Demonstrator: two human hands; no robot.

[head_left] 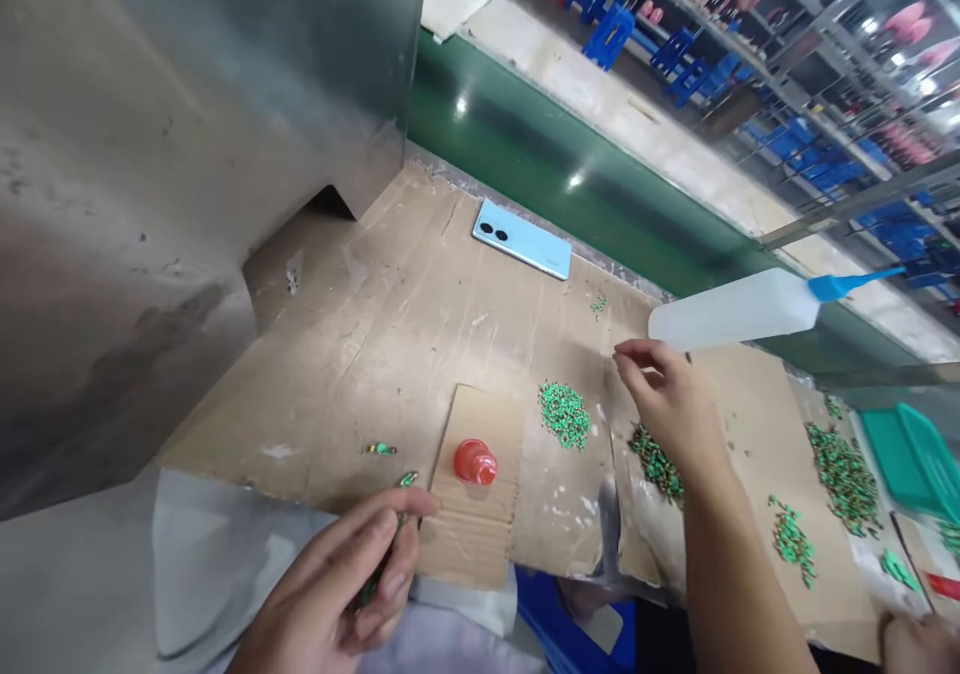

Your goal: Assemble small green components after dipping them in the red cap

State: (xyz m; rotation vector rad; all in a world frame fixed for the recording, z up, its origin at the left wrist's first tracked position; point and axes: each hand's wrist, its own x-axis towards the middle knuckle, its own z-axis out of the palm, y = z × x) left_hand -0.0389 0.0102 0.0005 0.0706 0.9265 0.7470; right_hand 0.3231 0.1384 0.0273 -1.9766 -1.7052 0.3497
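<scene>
My left hand (352, 574) is closed around several small green and gold pieces at the near edge of the cardboard-covered table. A small green piece (408, 478) shows just above its fingertips, and another (382, 449) lies on the cardboard. Right of that hand, a red round cap (475, 462) sits on a cardboard strip (469, 544). My right hand (664, 384) is raised over the table, thumb and index finger pinched together; anything between them is too small to make out. A pile of green pieces (564, 415) lies to its left, and a darker pile (656, 462) is partly behind it.
A blue phone (523, 239) lies near the far edge. Beyond the right hand lies a white bottle (735, 309) with a blue nozzle. A metal housing (187, 154) fills the left side. At right are more piles (844, 479), a green tray (911, 459) and another person's hand (919, 644).
</scene>
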